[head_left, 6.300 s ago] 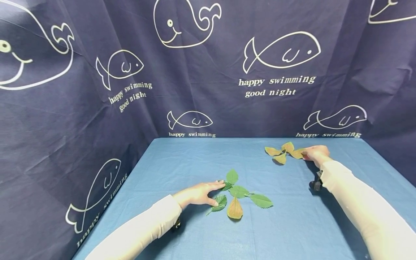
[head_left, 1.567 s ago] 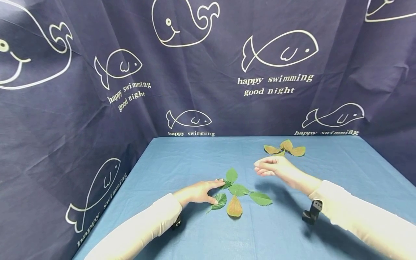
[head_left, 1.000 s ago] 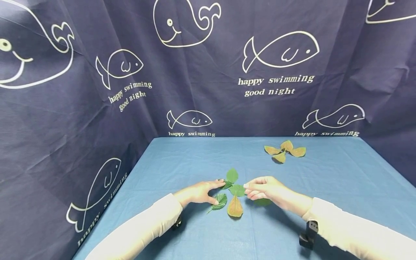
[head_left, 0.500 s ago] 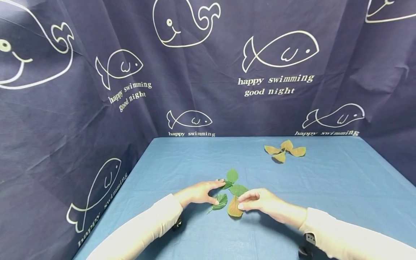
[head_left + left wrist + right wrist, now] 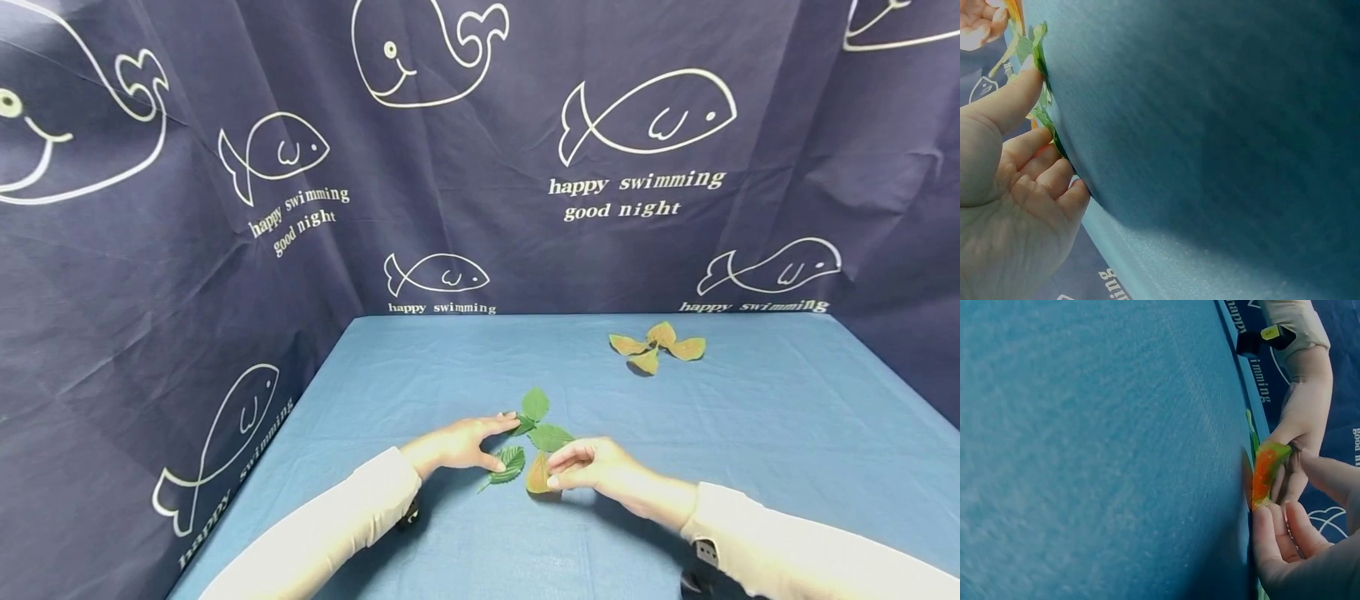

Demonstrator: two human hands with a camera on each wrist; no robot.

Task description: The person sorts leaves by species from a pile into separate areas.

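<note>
Green leaves (image 5: pixel 551 438) flank the orange leaf (image 5: pixel 537 475) right fingers (image 5: pixel 573 450) pinch; left fingers (image 5: pixel 493 427), spread, touch two; yellowed leaves (image 5: pixel 687 349) lie beyond.

A dark blue curtain (image 5: pixel 465 200) hung behind the worktop (image 5: pixel 442 367) and down its left side, creased in places and printed with pale line drawings. A whale (image 5: pixel 423 54) filled the top middle; another whale (image 5: pixel 90 108) ran off the left edge. To the upper right was a fish (image 5: pixel 648 112) above the words "happy swimming good night" (image 5: pixel 637 196). More fish were scattered lower down and to the left. The worktop was light blue and faintly wrinkled. Both wrist views caught scraps of the curtain's lettering.
</note>
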